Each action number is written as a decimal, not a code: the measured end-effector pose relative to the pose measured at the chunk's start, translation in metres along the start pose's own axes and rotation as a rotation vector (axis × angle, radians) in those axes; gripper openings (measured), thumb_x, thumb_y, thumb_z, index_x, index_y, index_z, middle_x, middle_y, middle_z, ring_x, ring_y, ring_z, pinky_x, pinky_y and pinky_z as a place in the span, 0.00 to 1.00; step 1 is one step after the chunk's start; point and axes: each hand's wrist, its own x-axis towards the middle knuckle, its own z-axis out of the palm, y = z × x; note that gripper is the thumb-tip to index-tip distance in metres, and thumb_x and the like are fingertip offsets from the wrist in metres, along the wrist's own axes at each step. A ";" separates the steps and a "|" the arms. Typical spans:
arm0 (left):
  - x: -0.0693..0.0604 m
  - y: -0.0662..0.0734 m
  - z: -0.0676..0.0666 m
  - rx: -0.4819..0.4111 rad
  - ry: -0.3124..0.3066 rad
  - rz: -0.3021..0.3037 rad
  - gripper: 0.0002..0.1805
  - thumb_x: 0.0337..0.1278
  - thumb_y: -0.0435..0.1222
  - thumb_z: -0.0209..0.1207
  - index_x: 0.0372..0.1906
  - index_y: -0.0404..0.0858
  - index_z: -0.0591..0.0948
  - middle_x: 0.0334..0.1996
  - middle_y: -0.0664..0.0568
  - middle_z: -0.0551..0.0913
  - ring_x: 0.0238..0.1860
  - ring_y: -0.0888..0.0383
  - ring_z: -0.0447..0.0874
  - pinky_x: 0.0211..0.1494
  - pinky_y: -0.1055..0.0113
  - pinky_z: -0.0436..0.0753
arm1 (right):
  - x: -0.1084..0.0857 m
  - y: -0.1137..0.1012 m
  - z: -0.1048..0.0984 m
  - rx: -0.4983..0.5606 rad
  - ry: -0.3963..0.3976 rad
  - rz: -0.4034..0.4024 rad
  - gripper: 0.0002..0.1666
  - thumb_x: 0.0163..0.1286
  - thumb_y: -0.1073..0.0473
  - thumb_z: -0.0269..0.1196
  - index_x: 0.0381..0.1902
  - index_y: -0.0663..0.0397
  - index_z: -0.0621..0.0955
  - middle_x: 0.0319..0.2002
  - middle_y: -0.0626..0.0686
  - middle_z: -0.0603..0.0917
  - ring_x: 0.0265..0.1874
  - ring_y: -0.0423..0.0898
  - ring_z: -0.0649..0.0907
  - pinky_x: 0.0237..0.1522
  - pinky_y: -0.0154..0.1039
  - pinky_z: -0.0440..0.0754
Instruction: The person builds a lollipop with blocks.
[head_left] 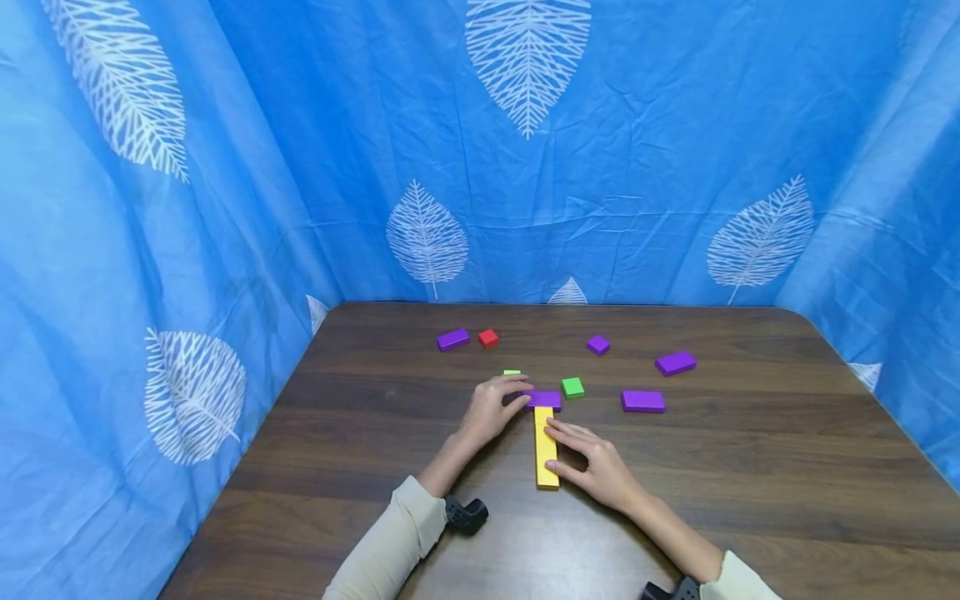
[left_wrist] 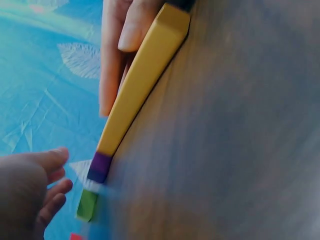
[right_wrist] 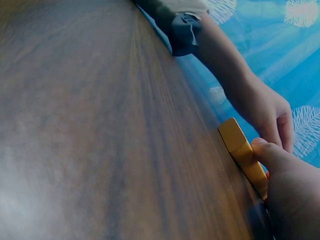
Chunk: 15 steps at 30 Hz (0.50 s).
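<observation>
A long yellow block (head_left: 546, 454) lies on the table, its far end against a purple block (head_left: 546, 401) set crosswise. My right hand (head_left: 600, 471) rests on the yellow block's right side with thumb and fingertips spread along it. In the right wrist view the right thumb (right_wrist: 265, 150) touches the yellow block (right_wrist: 242, 150). My left hand (head_left: 491, 408) is at the purple block's left end, thumb and fingers apart. A light green block (head_left: 512, 372) is mostly hidden behind its fingers. In the left wrist view, the left hand (left_wrist: 35, 185) appears separate from the purple block (left_wrist: 100, 167).
A green block (head_left: 573, 387) lies just right of the purple one. Farther back are a purple block (head_left: 453, 339), a red block (head_left: 488, 338) and a small purple block (head_left: 598, 345). Two purple blocks (head_left: 642, 402) lie to the right. A blue curtain (head_left: 637, 150) borders the table.
</observation>
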 end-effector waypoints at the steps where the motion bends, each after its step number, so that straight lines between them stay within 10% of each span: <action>1: 0.002 -0.001 -0.001 -0.004 0.016 -0.003 0.10 0.55 0.37 0.62 0.42 0.39 0.85 0.48 0.50 0.82 0.50 0.56 0.79 0.51 0.65 0.78 | 0.000 0.000 0.000 0.001 0.000 -0.001 0.28 0.57 0.51 0.67 0.54 0.58 0.78 0.58 0.54 0.76 0.55 0.56 0.75 0.55 0.51 0.71; 7: 0.018 -0.011 -0.010 -0.047 0.057 -0.062 0.12 0.53 0.34 0.63 0.45 0.38 0.84 0.48 0.49 0.81 0.50 0.55 0.79 0.48 0.64 0.79 | 0.000 -0.001 0.000 -0.001 0.003 -0.004 0.28 0.57 0.52 0.68 0.54 0.58 0.78 0.57 0.54 0.76 0.54 0.56 0.75 0.54 0.54 0.71; 15: 0.024 -0.033 -0.016 -0.058 -0.155 -0.123 0.20 0.57 0.38 0.61 0.54 0.36 0.78 0.55 0.46 0.76 0.58 0.51 0.71 0.61 0.59 0.69 | 0.001 -0.001 -0.001 0.003 -0.002 0.006 0.29 0.56 0.51 0.68 0.54 0.57 0.78 0.58 0.54 0.75 0.55 0.56 0.75 0.54 0.52 0.71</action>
